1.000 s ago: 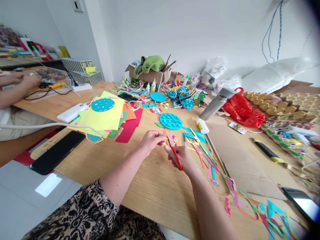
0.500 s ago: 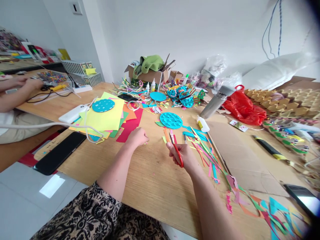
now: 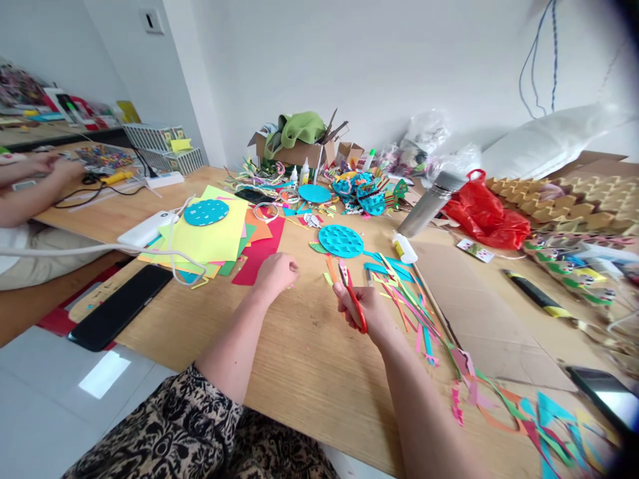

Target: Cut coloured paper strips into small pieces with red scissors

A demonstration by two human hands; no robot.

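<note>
Red-handled scissors (image 3: 357, 310) are gripped in my right hand (image 3: 368, 311), blades pointing away from me toward a blue paper disc (image 3: 341, 241) with raised scales. My left hand (image 3: 277, 274) is closed in a pinch near the red paper sheet (image 3: 257, 254); what its fingers hold, if anything, is too small to make out. Thin coloured paper strips (image 3: 399, 293) lie to the right of the scissors. Left of my left hand, a second blue disc (image 3: 206, 212) with pale patches rests on a yellow sheet (image 3: 219, 243) atop stacked coloured paper.
A glue bottle (image 3: 404, 247) lies by a steel flask (image 3: 430, 203) and flat cardboard (image 3: 479, 313). A black phone (image 3: 120, 307) and white cable (image 3: 100, 251) are at the left. Beyond them, a co-worker's hands (image 3: 62, 169) are over the table. A red plastic bag (image 3: 486, 213) sits right.
My left hand has turned slightly, with its fingers shifting a little. The scissors and my right hand stay almost in the same place.
</note>
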